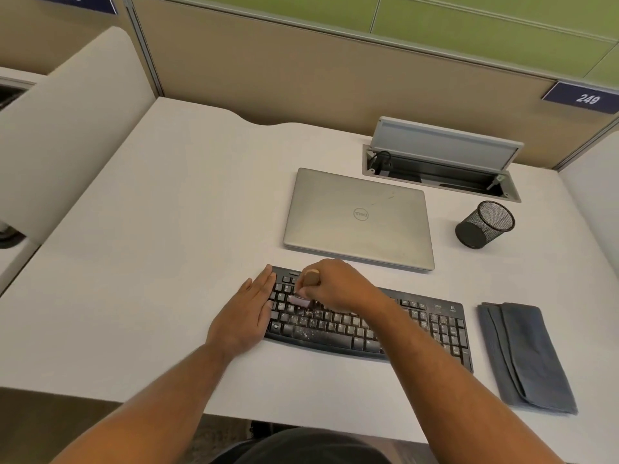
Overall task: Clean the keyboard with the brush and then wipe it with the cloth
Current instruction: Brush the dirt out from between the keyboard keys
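A black keyboard (335, 329) dusted with white specks lies on the white desk (167, 262) in front of me. My right hand (338, 286) grips a brush (310, 279) by its wooden handle, bristles down on the upper left keys. My left hand (246, 313) lies flat with straight fingers against the keyboard's left end. A folded grey-blue cloth (526, 356) lies on the desk just right of the keyboard, untouched.
A closed silver laptop (358, 219) sits right behind the keyboard. A black mesh pen cup (485, 224) stands to its right. An open cable tray (438, 172) is set into the desk near the partition wall.
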